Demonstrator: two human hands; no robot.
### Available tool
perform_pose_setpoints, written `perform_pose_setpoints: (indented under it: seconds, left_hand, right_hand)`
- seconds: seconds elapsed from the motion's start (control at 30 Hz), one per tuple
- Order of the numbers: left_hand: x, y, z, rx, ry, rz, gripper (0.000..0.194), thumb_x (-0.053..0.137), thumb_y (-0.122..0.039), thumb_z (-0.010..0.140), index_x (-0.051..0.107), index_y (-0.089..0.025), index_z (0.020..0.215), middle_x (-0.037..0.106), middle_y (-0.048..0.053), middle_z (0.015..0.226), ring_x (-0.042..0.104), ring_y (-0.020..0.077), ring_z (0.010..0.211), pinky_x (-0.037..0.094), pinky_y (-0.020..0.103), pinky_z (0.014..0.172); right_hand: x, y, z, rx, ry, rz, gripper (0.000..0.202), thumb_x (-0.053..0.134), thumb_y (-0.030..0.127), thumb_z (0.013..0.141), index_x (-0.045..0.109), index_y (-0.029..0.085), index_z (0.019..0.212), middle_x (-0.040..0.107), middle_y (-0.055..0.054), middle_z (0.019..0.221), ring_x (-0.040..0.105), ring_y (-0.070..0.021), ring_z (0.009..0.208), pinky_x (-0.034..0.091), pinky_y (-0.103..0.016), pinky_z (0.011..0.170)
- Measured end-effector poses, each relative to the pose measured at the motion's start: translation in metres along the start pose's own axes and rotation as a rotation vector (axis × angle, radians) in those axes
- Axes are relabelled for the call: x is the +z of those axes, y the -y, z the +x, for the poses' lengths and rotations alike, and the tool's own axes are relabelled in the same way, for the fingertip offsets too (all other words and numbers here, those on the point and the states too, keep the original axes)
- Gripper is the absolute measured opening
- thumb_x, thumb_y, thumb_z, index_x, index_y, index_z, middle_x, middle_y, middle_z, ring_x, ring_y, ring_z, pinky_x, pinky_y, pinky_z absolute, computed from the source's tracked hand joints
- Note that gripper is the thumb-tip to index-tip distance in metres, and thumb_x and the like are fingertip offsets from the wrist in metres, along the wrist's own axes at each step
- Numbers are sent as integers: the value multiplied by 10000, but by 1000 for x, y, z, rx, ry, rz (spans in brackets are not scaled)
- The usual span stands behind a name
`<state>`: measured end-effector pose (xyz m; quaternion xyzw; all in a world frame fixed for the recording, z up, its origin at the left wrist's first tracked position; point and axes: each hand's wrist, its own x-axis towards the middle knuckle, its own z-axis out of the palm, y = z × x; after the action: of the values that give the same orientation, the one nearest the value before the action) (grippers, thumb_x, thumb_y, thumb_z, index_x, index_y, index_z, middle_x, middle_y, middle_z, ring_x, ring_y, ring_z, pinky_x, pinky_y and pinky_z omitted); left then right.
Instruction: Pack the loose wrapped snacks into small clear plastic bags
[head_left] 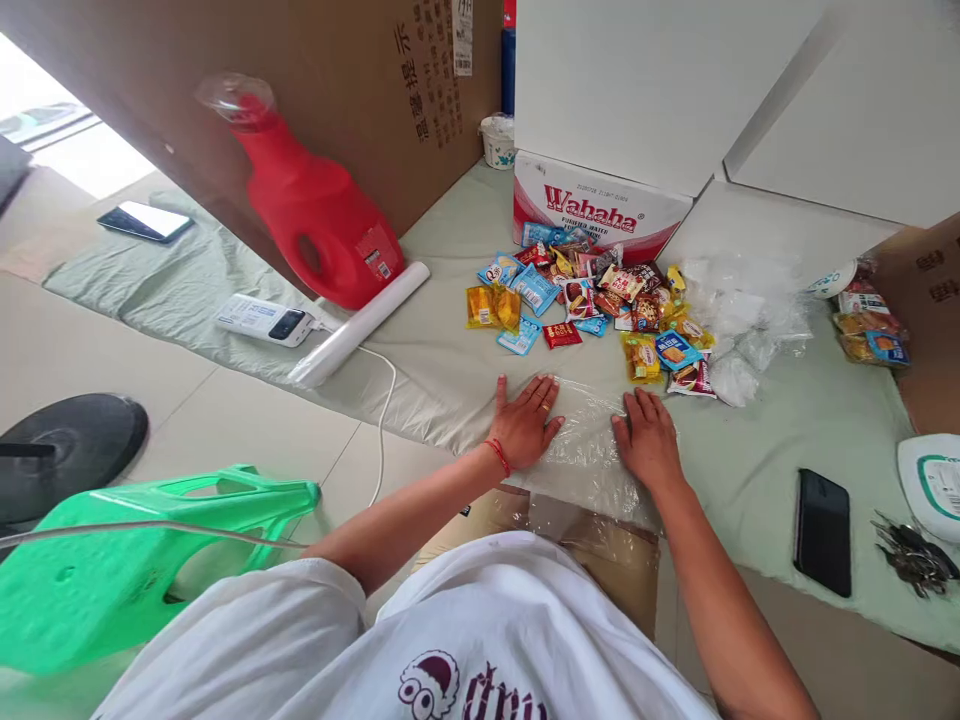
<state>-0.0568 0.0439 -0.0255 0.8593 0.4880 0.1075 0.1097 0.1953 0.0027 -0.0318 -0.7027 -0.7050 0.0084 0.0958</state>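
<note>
A sheet of clear plastic film [581, 425] lies on the cloth and hangs over its front edge. My left hand [525, 420], with a red cord at the wrist, rests flat on the film's left side, fingers spread. On the right side of the film, my right hand [649, 435] lies flat with its fingers stretched out. Just beyond both hands spreads a pile of small wrapped snacks [536, 290] in blue, yellow, red and brown packets. Crumpled clear plastic bags [750, 310] sit to the right of the pile.
Behind the snacks stands a Wahaha carton [600, 200]. At left are a red jug [330, 220], a white roll [360, 325], a white power bank [264, 320] and a green plastic stool [150, 560]. A black phone [823, 532] and keys [915, 555] lie at right.
</note>
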Motion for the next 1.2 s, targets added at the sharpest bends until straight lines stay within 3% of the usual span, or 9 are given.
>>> perform_pose_setpoints:
  seconds: [0.17,0.3,0.4,0.5,0.63,0.77,0.93,1.03,1.2]
  left_hand:
    - [-2,13,-1,-24,-7,57,640,262,-535,1055,351,-221,1605,332,119,1667,299,297,1558,-17,708,1251]
    - [-2,12,-3,-28,-8,53,676,276,-581,1043,343,-216,1609,326,126,1669,284,297,1562,11,712,1251]
    - [-2,12,-3,-18,3,51,652,290,-573,1043,398,-220,1582,379,127,1649,296,312,1554,54,727,1247]
    - [-2,14,-3,-7,14,51,599,313,-544,1045,489,-230,1524,471,127,1596,336,330,1531,84,737,1244]
    - [0,15,-3,-6,-2,49,556,334,-524,1047,530,-252,1490,529,122,1551,373,329,1507,64,734,1249]
    - [2,19,2,24,-8,36,609,276,-558,1052,479,-237,1528,468,122,1599,352,320,1524,28,734,1248]
    - [0,33,20,81,-14,15,635,237,-548,1062,371,-226,1593,368,106,1656,324,290,1545,-33,711,1252]
    - [-1,41,28,123,-3,23,623,237,-534,1065,362,-235,1597,344,93,1668,310,276,1554,-25,693,1261]
    - [-5,43,32,128,21,29,606,218,-481,1071,348,-220,1603,319,80,1678,302,256,1559,-30,674,1270]
  right_hand:
    - [-22,5,32,70,54,-57,520,355,435,1060,637,91,1329,621,-208,1367,511,-336,1312,409,-453,1077]
    - [-43,60,80,-18,129,14,456,322,427,1072,668,169,1221,720,-144,1097,616,-282,1060,454,-355,891]
    - [-31,119,121,-220,155,39,372,440,404,1040,675,167,1205,696,-152,1219,540,-301,1227,433,-357,969]
    - [-4,168,152,-221,136,16,622,542,501,987,547,42,1407,552,-238,1455,393,-356,1403,316,-458,1154]
    - [14,193,169,-177,148,-49,627,494,460,1012,537,-32,1400,548,-312,1423,471,-391,1339,255,-560,1177]
    - [-3,164,167,-310,218,-67,348,465,140,983,683,66,1245,707,-208,1146,622,-298,1125,398,-449,1079]
    - [-50,72,144,-365,15,240,300,598,237,961,758,227,1216,680,-115,1214,592,-272,1152,477,-413,1012]
    - [-78,30,117,-436,43,486,331,552,274,999,729,285,1278,696,-84,1186,636,-237,1094,512,-417,977]
    - [-81,25,64,-650,103,540,432,504,173,985,700,371,1315,609,-23,1451,483,-254,1403,425,-496,1147]
